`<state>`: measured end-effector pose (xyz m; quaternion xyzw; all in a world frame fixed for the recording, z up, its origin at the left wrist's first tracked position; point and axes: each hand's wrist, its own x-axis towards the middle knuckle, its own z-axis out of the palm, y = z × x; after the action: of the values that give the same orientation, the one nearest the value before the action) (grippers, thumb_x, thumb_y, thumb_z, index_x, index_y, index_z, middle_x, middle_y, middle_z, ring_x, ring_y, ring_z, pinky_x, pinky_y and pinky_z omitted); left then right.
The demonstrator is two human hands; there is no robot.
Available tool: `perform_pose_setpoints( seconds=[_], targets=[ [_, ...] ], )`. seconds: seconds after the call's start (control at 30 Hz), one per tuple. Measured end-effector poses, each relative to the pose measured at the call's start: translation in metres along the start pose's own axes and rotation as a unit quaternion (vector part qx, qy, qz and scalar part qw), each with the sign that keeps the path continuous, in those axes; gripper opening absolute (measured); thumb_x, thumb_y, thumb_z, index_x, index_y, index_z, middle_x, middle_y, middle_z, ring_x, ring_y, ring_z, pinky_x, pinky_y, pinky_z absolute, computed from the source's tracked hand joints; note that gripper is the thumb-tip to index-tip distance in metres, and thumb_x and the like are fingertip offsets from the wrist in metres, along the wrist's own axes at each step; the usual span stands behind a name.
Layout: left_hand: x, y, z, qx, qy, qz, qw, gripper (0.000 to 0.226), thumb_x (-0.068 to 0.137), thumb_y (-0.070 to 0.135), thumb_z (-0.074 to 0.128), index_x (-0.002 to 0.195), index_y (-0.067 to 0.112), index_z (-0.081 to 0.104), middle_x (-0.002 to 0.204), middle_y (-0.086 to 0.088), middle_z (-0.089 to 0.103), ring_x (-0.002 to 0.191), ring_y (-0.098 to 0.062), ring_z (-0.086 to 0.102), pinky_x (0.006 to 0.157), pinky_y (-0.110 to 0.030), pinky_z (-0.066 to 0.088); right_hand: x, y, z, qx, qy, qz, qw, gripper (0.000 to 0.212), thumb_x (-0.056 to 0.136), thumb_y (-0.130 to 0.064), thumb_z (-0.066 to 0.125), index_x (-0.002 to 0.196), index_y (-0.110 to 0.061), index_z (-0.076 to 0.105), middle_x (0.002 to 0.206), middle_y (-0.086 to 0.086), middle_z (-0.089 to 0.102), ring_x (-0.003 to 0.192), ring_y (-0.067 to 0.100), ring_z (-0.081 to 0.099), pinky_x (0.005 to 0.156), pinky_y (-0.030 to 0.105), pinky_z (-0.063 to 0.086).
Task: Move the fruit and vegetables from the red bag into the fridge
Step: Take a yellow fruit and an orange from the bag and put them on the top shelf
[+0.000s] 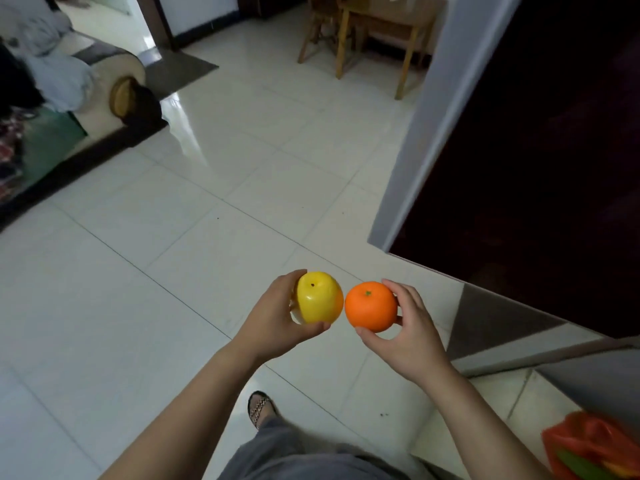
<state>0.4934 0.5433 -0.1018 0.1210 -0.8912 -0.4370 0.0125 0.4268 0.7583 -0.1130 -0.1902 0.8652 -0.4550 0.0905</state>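
Over white tiled floor (173,271), away from the red bag (592,441) at near right: holding a yellow apple (320,297) cupped in the left hand (277,320), an orange (371,306) pinched by the right hand (412,337). Smooth, glossy, round, perhaps light plastic; slippery, so best wrapped round the widest part.

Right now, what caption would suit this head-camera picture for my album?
Left hand holds a yellow fruit, right hand an orange, above the tiled floor; red bag at lower right.

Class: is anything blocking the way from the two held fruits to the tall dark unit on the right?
Nothing visible: only bare floor lies between the apple, the orange and the dark unit.
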Motion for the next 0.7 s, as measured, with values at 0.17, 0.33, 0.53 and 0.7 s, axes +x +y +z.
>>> perform_pose_setpoints(
  seconds=[0.17, 0.33, 0.53, 0.7],
  targets=[
    [0.040, -0.048, -0.100, 0.039, 0.037, -0.010, 0.999, 0.089, 0.065, 0.036, 0.081, 0.138, 0.022, 0.033, 0.134, 0.002, 0.043, 0.108, -0.006, 0.042, 0.089, -0.024, 0.043, 0.077, -0.067, 0.074, 0.013, -0.039, -0.027, 0.999, 0.077, 0.067, -0.033, 0.079, 0.131, -0.033, 0.036, 0.130, -0.014, 0.036, 0.110, 0.006, 0.047, 0.084, 0.020, 0.048],
    [0.068, -0.081, -0.158, 0.047, 0.043, -0.034, 0.997, 0.096, 0.059, 0.049, 0.075, 0.140, 0.024, 0.029, 0.137, 0.002, 0.041, 0.114, -0.010, 0.044, 0.091, -0.025, 0.045, 0.131, -0.097, 0.121, 0.028, -0.061, -0.028, 0.997, 0.077, 0.066, -0.034, 0.080, 0.130, -0.034, 0.038, 0.130, -0.014, 0.036, 0.111, 0.008, 0.048, 0.085, 0.027, 0.051],
    [0.132, -0.104, -0.190, 0.019, 0.046, -0.049, 0.998, 0.086, 0.067, 0.042, 0.079, 0.137, 0.026, 0.031, 0.133, 0.006, 0.043, 0.114, -0.013, 0.047, 0.090, -0.027, 0.047, 0.201, -0.105, 0.145, 0.024, -0.051, -0.027, 0.998, 0.076, 0.065, -0.034, 0.081, 0.129, -0.033, 0.039, 0.128, -0.015, 0.037, 0.109, 0.008, 0.049, 0.083, 0.027, 0.051],
    [0.215, -0.105, -0.206, -0.049, 0.003, -0.072, 0.996, 0.074, 0.070, 0.034, 0.078, 0.131, 0.029, 0.036, 0.121, 0.010, 0.045, 0.106, -0.013, 0.052, 0.083, -0.028, 0.052, 0.281, -0.097, 0.147, 0.029, -0.006, -0.017, 0.999, 0.077, 0.064, -0.033, 0.081, 0.129, -0.032, 0.039, 0.129, -0.012, 0.038, 0.109, 0.010, 0.049, 0.084, 0.033, 0.052]
  ],
)
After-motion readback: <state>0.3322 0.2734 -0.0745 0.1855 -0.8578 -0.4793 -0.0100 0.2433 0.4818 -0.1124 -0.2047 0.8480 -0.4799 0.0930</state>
